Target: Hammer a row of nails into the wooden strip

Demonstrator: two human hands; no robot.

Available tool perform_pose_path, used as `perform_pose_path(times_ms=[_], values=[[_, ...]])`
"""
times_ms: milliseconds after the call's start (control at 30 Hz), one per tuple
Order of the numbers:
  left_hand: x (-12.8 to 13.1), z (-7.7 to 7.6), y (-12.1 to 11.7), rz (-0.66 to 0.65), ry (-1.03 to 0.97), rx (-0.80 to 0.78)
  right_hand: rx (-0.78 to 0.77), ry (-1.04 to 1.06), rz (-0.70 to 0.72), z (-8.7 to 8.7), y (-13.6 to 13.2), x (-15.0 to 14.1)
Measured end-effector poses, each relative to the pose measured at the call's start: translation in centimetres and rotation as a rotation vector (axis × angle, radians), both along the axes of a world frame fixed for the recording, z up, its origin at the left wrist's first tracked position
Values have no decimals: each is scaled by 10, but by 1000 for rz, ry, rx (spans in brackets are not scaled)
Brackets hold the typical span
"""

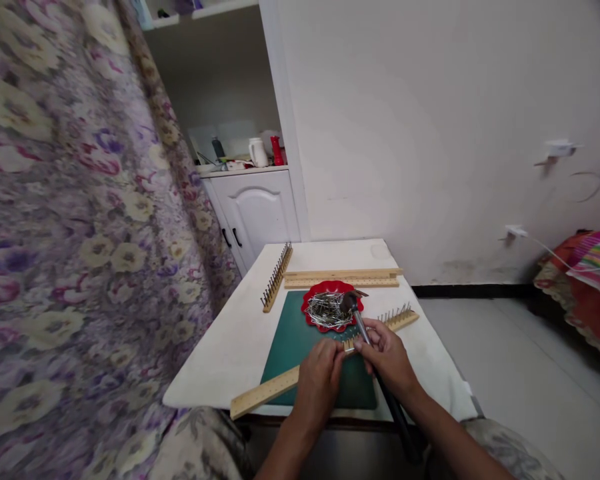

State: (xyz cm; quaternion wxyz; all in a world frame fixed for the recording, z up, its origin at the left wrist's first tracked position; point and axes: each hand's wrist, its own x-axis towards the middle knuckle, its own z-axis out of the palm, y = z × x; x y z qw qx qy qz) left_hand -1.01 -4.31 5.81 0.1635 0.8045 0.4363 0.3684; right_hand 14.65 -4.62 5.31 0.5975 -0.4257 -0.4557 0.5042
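Wooden strip (pixel 266 393) slants across green mat (pixel 294 340); I have left fingers (pixel 330 355) closed on it, right fingers (pixel 380 331) around hammer (pixel 393 407), red nail dish (pixel 330 286) just beyond.

There are four wooden strips (pixel 267 391), one hammer (pixel 361 325), one dish (pixel 336 287), one mat (pixel 291 340).

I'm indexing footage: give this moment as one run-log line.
left hand: on wooden strip; right hand: holding hammer; red dish: holds nails; green mat: under strip
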Motion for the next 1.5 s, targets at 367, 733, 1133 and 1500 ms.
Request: perform_pose_path(times_ms=[367,733,1133,1500], values=[[16,-6,-3,1,-763,-503,2,110,93,2,-2,4],[-1,-5,7,76,-810,-431,-1,88,63,2,-8,0],[-13,-49,25,178,-231,-288,-14,-10,44,4,-11,3],[-11,-51,29,211,-98,-230,-8,-52,56,6,-14,6]])
